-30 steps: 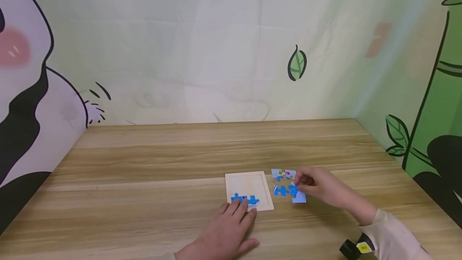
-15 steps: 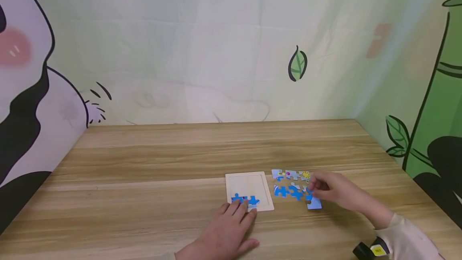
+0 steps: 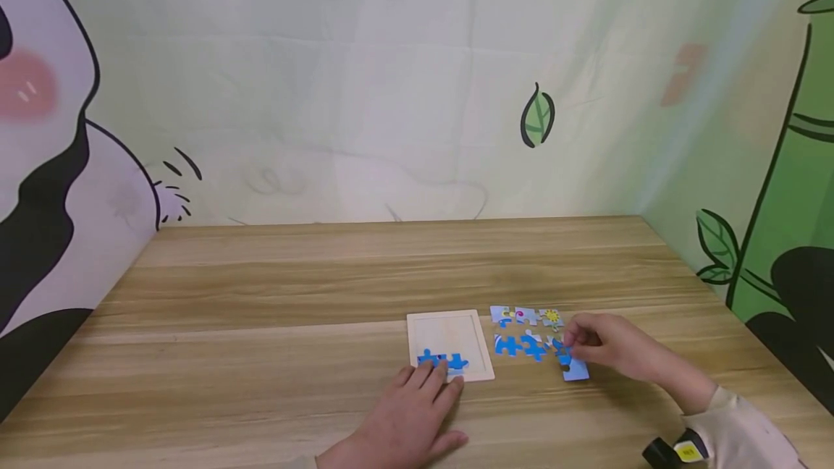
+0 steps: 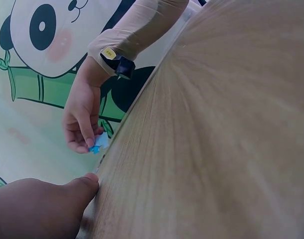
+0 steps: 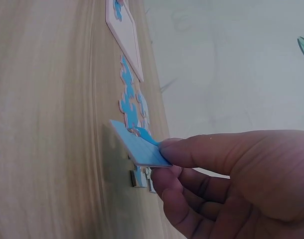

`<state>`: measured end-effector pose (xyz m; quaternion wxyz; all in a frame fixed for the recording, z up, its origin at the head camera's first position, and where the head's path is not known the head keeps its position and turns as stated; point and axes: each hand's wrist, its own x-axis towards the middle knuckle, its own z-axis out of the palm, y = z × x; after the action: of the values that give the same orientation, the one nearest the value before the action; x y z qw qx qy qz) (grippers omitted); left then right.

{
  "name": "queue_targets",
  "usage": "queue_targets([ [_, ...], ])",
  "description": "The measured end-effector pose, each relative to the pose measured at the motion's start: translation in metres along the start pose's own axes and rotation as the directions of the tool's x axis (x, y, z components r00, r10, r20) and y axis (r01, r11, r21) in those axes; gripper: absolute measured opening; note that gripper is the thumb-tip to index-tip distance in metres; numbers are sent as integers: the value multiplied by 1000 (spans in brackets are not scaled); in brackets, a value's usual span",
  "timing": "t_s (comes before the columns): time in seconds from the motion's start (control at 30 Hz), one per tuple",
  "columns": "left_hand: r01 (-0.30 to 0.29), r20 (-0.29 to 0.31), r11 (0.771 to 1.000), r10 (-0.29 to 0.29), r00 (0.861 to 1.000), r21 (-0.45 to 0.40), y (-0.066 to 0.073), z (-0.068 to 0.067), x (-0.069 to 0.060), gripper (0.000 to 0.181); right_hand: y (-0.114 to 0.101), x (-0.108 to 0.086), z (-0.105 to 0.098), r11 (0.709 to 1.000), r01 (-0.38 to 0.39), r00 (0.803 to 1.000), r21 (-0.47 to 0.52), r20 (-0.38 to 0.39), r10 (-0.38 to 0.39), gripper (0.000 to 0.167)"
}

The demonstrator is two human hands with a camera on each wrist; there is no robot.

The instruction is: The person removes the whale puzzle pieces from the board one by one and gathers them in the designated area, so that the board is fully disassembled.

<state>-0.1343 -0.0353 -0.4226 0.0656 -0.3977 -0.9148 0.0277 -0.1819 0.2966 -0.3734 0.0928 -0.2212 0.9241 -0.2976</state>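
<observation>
A light blue puzzle piece (image 3: 576,370) with a straight-edged corner is pinched between the thumb and fingers of my right hand (image 3: 615,347). In the right wrist view this puzzle piece (image 5: 139,144) is tilted above the tabletop. My left hand (image 3: 413,415) lies with extended fingers over the near edge of a pale wooden puzzle tray (image 3: 446,324). Its fingertips touch or cover part of the joined blue pieces (image 3: 457,362) along the tray's near side. To the right of the tray lie loose puzzle pieces in two rows, a top row (image 3: 525,315) and a blue row (image 3: 508,344).
The wood-grain table (image 3: 260,353) reaches back to a wall (image 3: 417,129) printed with a panda and leaves. A black strap device with a yellow label (image 3: 688,451) sits on the right wrist.
My right hand has moved right and slightly toward me with the light blue puzzle piece, uncovering a sun-pattern piece in the top row. The left hand stays where it was.
</observation>
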Motion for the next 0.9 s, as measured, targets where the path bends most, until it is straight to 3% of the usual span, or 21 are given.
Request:
queue_targets([
  [0.9, 14, 45, 999, -12, 999, -34, 0, -1, 1, 67, 7, 0, 16, 999, -14, 998, -38, -58, 11, 10],
])
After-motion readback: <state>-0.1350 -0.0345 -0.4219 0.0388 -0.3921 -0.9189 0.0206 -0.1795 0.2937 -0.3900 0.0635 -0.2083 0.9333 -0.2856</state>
